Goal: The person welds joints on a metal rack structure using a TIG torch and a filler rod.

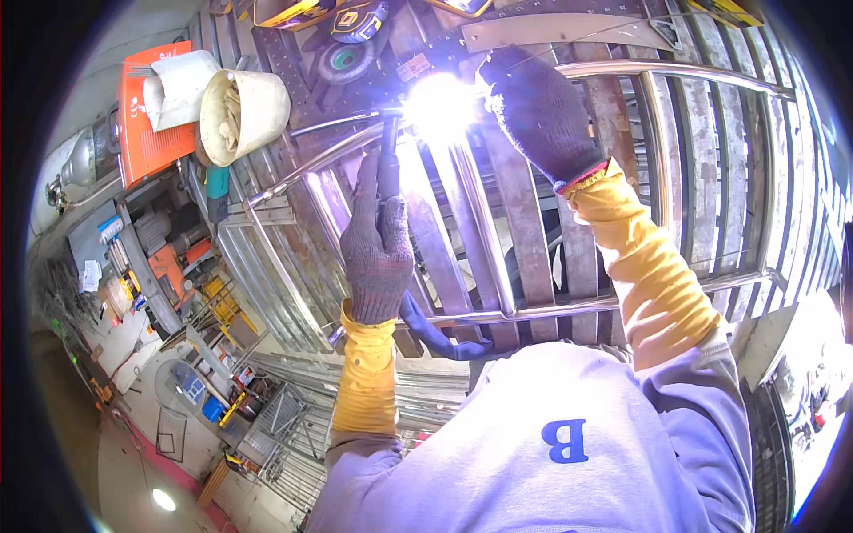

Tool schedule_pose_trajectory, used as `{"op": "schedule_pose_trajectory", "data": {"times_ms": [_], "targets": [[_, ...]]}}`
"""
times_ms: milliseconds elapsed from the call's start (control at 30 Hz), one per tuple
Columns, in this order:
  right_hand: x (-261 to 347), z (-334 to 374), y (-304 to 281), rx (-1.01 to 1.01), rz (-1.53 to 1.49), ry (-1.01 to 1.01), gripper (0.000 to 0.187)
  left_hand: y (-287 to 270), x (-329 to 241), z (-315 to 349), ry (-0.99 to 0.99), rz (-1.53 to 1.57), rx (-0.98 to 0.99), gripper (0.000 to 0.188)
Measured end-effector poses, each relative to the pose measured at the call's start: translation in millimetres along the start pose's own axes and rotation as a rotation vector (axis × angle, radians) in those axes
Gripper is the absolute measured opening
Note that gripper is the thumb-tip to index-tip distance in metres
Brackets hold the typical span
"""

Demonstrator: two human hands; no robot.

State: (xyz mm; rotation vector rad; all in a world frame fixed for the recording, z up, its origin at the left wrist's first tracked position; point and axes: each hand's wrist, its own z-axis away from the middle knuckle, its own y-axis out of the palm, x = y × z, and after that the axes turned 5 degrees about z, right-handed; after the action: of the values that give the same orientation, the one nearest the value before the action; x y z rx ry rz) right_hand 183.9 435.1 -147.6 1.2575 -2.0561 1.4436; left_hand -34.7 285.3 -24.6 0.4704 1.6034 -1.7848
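A glaring white-blue arc (pixel 440 107) burns on a shiny metal tube frame (pixel 480 226) lying across slatted metal bars. My left hand (pixel 378 258), in a dark knit glove, is closed round a black welding torch (pixel 389 155) whose head reaches the arc's left side. A dark blue cable (pixel 440 342) curves below that hand. On the arc's right is my right hand (pixel 544 115), also gloved, with its fingers curled in. Glare hides its fingertips and whatever they hold. Yellow sleeves cover both forearms.
An angle grinder (pixel 351 49) lies beyond the arc. To the left are a cream bucket (pixel 244 115), a white container (pixel 178 89) and an orange panel (pixel 153 133). A gas cylinder (pixel 84 164) lies farther left. Wire racks (pixel 275 426) and tools crowd the lower left floor.
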Motion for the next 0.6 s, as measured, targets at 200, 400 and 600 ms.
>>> {"op": "schedule_pose_trajectory", "data": {"times_ms": [200, 400, 600], "targets": [[3.1, 18.1, 10.8, -0.097, -0.632, 0.271, 0.015, 4.8, 14.7, 1.0, 0.001, 0.073, -0.014, 0.059], [40.1, 6.0, -15.4, 0.026, -0.096, 0.273, 0.016, -4.4, 27.0, 6.3, -0.047, 0.227, 0.003, 0.063], [47.2, 13.0, -18.0, 0.055, -0.103, 0.425, 0.024, -4.0, 29.2, 6.3, -0.082, 0.199, -0.017, 0.064]]}}
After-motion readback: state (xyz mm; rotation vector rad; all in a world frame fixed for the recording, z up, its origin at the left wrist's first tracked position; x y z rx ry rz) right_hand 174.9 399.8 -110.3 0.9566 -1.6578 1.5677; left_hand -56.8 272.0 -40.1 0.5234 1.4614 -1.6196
